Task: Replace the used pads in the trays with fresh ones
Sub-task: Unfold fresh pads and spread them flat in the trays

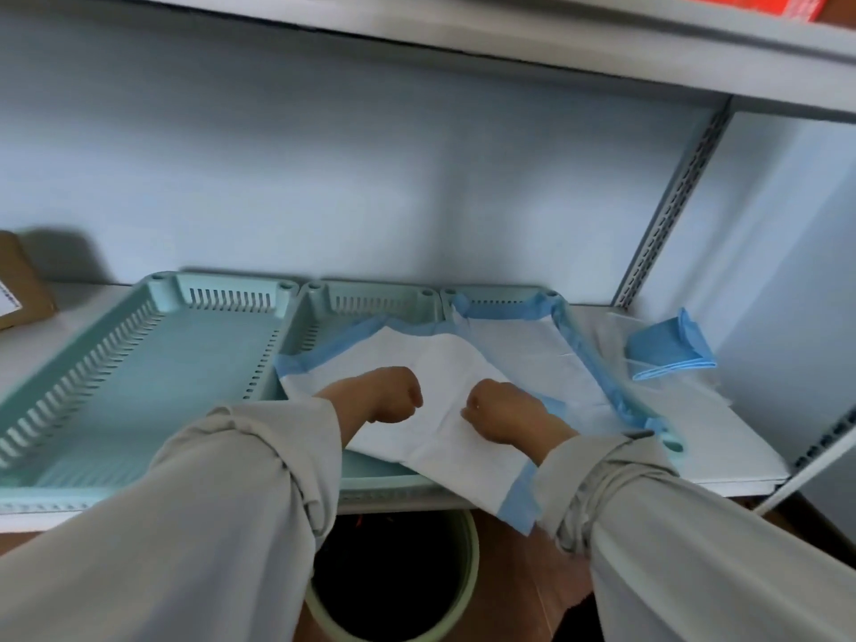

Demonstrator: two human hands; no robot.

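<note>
Three pale green slotted trays stand side by side on a shelf. The left tray (139,363) holds no pad. A white pad with blue edges (431,363) lies crooked over the middle tray (319,317), its near corner hanging past the shelf edge. My left hand (393,400) and my right hand (500,410) rest on this pad with fingers curled down into it, about a hand's width apart. The right tray (500,298) is lined with a white pad (523,349) whose blue border folds up over the rim.
A folded blue pad (667,345) lies on a clear wrapper at the right of the shelf. A brown cardboard box (18,289) sits at the far left. Below the shelf stands a round green bin with a dark liner (468,586). A grey upper shelf (602,39) overhangs.
</note>
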